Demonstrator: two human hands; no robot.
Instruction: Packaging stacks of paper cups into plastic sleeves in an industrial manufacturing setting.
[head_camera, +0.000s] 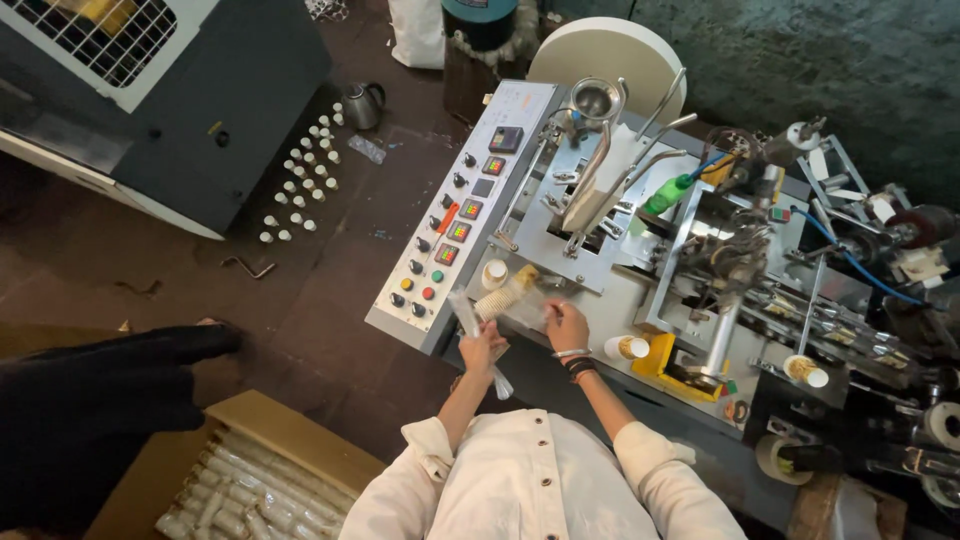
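Observation:
My left hand (483, 347) is closed around a long clear plastic sleeve (463, 310) that hangs past my wrist. A stack of nested paper cups (508, 290) lies on its side on the grey machine table (600, 310), just beyond both hands. My right hand (567, 325), with bands on its wrist, has its fingers curled on the thin plastic next to the stack's near end. Whether the cups sit inside the plastic I cannot tell.
A sloping control panel (455, 215) with coloured buttons stands left of the hands. A large white paper roll (610, 50), a green bottle (668, 193) and single cups (628, 347) are on the machine. A cardboard box (250, 470) of bagged cups and a person's dark leg (100, 400) are at lower left.

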